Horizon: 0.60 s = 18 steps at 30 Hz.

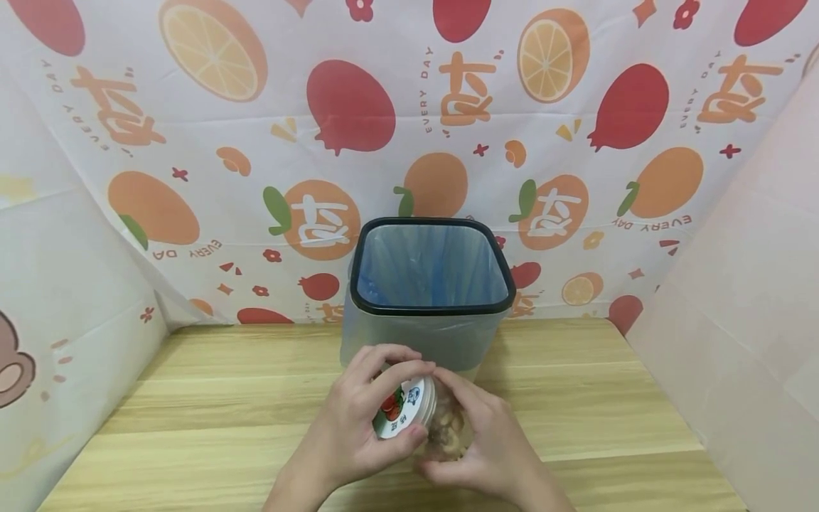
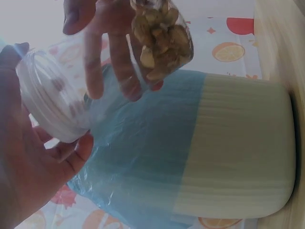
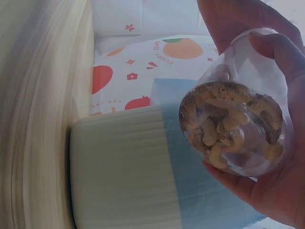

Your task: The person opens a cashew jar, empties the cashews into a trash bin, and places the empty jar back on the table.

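At the frame's lower centre, left hand (image 1: 353, 414) gripped the printed lid (image 1: 406, 411) while right hand (image 1: 493, 439) held the cashew jar (image 1: 448, 429), presumably steadying it.

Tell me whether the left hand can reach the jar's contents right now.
Probably not: the lid that the left hand grips appears to cover the mouth of the jar, shutting off the cashew-like pieces.
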Tool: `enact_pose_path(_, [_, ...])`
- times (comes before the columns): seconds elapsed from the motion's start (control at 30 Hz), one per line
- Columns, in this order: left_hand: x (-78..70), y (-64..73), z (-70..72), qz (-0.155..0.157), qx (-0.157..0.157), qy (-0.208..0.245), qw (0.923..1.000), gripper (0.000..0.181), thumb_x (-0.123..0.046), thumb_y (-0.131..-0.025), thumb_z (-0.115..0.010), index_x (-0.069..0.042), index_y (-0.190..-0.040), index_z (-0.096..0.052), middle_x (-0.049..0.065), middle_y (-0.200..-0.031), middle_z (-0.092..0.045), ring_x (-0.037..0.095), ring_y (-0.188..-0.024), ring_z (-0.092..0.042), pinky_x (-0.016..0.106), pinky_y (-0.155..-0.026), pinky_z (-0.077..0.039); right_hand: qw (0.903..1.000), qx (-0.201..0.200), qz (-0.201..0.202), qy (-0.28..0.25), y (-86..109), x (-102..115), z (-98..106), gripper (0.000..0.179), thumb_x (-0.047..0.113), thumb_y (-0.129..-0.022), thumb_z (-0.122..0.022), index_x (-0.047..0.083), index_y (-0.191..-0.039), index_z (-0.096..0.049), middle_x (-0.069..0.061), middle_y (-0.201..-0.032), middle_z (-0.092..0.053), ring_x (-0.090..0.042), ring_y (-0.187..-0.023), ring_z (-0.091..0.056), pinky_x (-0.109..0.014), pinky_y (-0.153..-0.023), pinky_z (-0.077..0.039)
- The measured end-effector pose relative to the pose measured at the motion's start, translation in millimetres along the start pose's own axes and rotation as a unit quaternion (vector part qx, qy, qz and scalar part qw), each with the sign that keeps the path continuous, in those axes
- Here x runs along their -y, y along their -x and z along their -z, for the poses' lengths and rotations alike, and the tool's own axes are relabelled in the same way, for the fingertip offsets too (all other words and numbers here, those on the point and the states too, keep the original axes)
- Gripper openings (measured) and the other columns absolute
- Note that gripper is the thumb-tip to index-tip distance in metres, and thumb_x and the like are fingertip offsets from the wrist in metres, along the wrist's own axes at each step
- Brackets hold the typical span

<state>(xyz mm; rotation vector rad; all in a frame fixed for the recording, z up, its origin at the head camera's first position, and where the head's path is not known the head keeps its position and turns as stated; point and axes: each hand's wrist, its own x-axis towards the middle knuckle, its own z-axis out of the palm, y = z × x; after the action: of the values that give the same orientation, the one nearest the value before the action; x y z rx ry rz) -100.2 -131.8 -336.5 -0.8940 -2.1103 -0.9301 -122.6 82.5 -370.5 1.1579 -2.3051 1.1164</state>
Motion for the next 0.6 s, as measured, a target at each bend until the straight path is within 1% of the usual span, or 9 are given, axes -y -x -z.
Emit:
enact_pose_path(0.07, [0.5,-0.5,0.8,-0.012,0.007,0.001,0.9999,0.048,-0.049,-0.088,-0.068,-0.024,-0.129,-0.064,-0.003,-0.125,-0.06,0.013,-0.107,-0.053,0.026,-0.076,-0.052,0.9997,0.01,-0.01,-0.019,0.3,-0.6,0.7,0.094,0.043,-0.068,-0.089,0.021,-0.147,-0.045,0.005,-0.131,-0.063,-0.007,-0.109,-0.064,-0.029,-0.09,-0.055])
enact_pose_path(0.13, [0.9,-1.3,1.5,-0.027,0.016,0.003,0.9995,0.05,-0.051,-0.089,-0.067,-0.023,-0.131,-0.063,-0.002,-0.126,-0.059,0.015,-0.109,-0.053,0.027,-0.078,-0.052,0.9989,0.018,-0.009,-0.042,-0.2,-1.4,1.2,0.092,0.04,-0.068,-0.089,0.021,-0.147,-0.045,0.007,-0.128,-0.064,-0.005,-0.104,-0.064,-0.027,-0.086,-0.056])
enact_pose_path(0.23, [1.4,-2.5,2.4,-0.047,0.029,0.004,0.9985,0.051,-0.052,-0.09,-0.065,-0.023,-0.132,-0.063,0.0,-0.126,-0.059,0.016,-0.112,-0.053,0.029,-0.083,-0.052,0.9973,0.023,0.006,-0.069,-0.8,-2.8,1.9,0.091,0.035,-0.069,-0.089,0.022,-0.147,-0.045,0.01,-0.122,-0.065,-0.004,-0.097,-0.064,-0.023,-0.081,-0.056])
enact_pose_path(0.3, [1.8,-2.5,2.5,-0.055,0.034,0.005,0.9979,0.049,-0.051,-0.091,-0.065,-0.023,-0.131,-0.063,0.0,-0.126,-0.06,0.017,-0.113,-0.053,0.028,-0.085,-0.052,0.9965,0.026,0.018,-0.078,-1.0,-3.4,2.3,0.089,0.035,-0.069,-0.089,0.022,-0.146,-0.045,0.012,-0.12,-0.065,-0.003,-0.094,-0.064,-0.022,-0.079,-0.055])
enact_pose_path(0.4, [2.6,-2.6,2.4,-0.064,0.03,0.005,0.9975,0.048,-0.05,-0.091,-0.065,-0.022,-0.129,-0.064,0.001,-0.125,-0.06,0.017,-0.113,-0.053,0.027,-0.086,-0.051,0.9962,0.026,0.03,-0.077,-1.0,-4.0,2.3,0.089,0.036,-0.069,-0.088,0.023,-0.146,-0.044,0.013,-0.119,-0.064,-0.002,-0.093,-0.063,-0.02,-0.078,-0.055])
enact_pose_path(0.6, [2.8,-4.4,1.5,-0.079,0.012,0.009,0.9968,0.046,-0.048,-0.091,-0.065,-0.019,-0.127,-0.065,0.001,-0.122,-0.061,0.018,-0.11,-0.055,0.023,-0.088,-0.048,0.9967,0.017,0.037,-0.07,-1.6,-3.3,0.8,0.09,0.036,-0.069,-0.088,0.022,-0.146,-0.045,0.012,-0.119,-0.065,-0.001,-0.092,-0.063,-0.019,-0.077,-0.054])
